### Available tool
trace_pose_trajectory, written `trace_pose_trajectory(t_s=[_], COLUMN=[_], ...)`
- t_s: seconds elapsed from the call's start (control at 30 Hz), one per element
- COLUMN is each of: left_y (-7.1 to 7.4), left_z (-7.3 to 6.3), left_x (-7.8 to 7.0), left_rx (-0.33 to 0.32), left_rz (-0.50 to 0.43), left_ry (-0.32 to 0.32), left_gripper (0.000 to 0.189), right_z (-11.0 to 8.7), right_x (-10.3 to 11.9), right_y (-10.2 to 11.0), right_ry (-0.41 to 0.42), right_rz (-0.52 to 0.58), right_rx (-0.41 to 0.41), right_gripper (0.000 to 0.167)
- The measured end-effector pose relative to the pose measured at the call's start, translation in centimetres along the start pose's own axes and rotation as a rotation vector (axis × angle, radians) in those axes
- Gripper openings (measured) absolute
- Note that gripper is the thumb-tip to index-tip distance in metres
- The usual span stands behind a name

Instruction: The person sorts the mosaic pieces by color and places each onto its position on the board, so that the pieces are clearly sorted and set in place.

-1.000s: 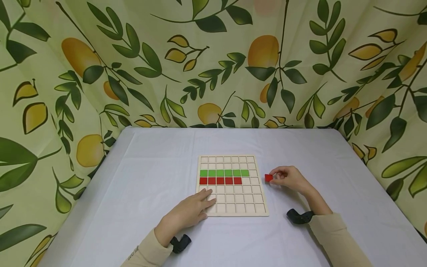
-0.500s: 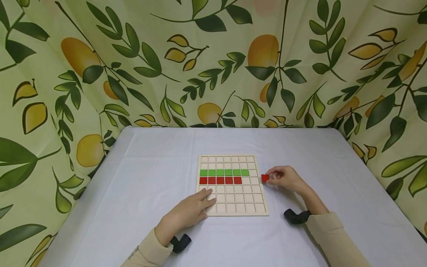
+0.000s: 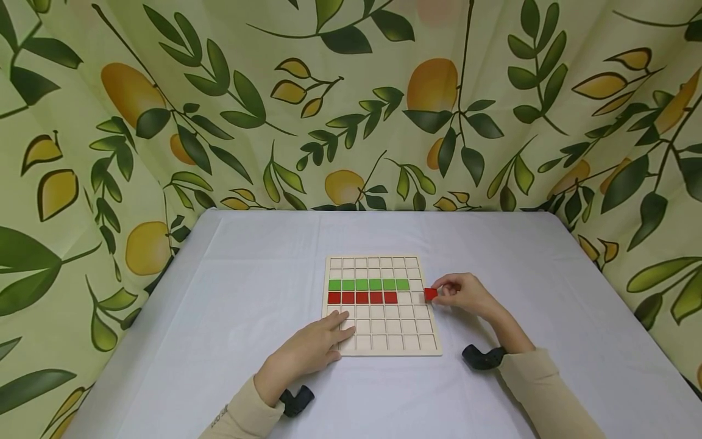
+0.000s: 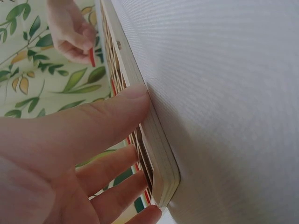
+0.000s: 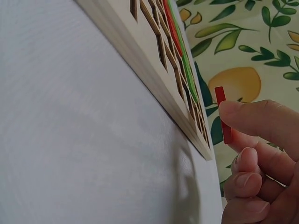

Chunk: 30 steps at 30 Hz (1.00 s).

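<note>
A pale wooden grid board [image 3: 384,342] lies on the white table. One row holds several green square tiles [image 3: 369,285], and the row nearer me holds several red square tiles [image 3: 362,297]. My right hand [image 3: 466,292] pinches a loose red square tile [image 3: 430,294] between thumb and finger, over the board's right edge. The right wrist view shows this tile [image 5: 223,115] edge-on, raised above the board. At the board's near left corner rests my left hand [image 3: 312,344], its fingers spread over the cells and its thumb [image 4: 133,100] against the side edge.
White cloth covers the table [image 3: 247,262]. A curtain [image 3: 351,110] printed with leaves and fruit hangs behind and at both sides. Dark wrist devices [image 3: 482,358] sit under both forearms.
My right hand has moved left with the red tile, from beside the board to over its right edge. The left hand has stayed in place.
</note>
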<state>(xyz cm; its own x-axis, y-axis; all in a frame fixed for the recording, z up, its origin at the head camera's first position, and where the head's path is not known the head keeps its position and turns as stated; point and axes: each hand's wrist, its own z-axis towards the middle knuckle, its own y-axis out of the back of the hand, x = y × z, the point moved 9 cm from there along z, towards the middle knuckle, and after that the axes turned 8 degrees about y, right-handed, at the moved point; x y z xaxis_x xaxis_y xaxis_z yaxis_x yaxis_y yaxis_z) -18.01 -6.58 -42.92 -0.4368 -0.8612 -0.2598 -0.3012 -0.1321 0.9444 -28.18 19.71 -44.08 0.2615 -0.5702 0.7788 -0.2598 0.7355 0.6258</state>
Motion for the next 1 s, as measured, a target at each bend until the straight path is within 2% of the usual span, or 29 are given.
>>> trace_pose_trajectory(t_s=[0.2, 1.0], left_y=[0.0, 0.0], left_z=[0.0, 0.0], left_x=[0.0, 0.0], left_rx=[-0.002, 0.003], left_rz=[0.004, 0.016], left_ry=[0.001, 0.003], left_gripper=[0.05, 0.05], right_z=[0.2, 0.7], right_x=[0.2, 0.8], right_y=[-0.2, -1.2], right_ry=[0.027, 0.044], right_rz=[0.005, 0.033], right_rx=[0.005, 0.019], right_gripper=[0.025, 0.028])
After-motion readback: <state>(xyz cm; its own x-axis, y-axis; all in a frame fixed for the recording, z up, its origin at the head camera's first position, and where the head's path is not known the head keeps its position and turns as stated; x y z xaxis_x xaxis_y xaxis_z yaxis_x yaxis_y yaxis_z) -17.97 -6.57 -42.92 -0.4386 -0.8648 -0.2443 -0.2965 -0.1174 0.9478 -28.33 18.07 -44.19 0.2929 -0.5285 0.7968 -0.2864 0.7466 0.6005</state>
